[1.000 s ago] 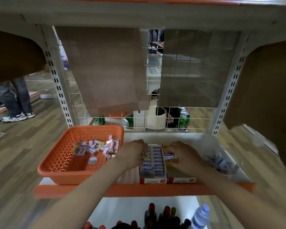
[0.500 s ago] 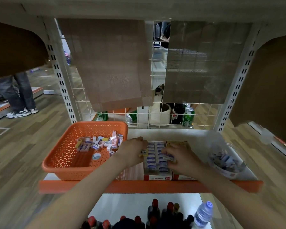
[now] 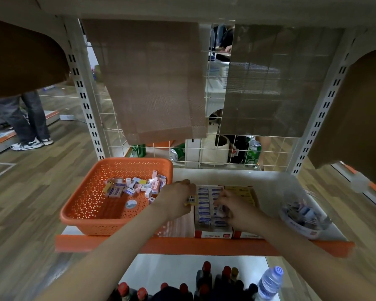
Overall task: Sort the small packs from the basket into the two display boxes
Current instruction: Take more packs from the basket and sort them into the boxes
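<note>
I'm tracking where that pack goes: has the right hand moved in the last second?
Yes. The right hand has shifted left: from over the yellow box to the right column of the blue-pack box, uncovering the yellow box's back.

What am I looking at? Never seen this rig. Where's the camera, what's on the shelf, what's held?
No robot: a person's two bare hands, filmed by one wide-angle head-worn camera looking down. On the orange-edged white shelf sits an orange perforated plastic basket of loose small packs. Beside it are two red-fronted cardboard boxes: the left display box holds white-and-blue packs, the right display box yellow packs. A clear plastic bag of more packs lies right. The left hand pinches a yellow barcoded pack. The right hand curls over the white-and-blue packs; blur hides whether it holds one.
</note>
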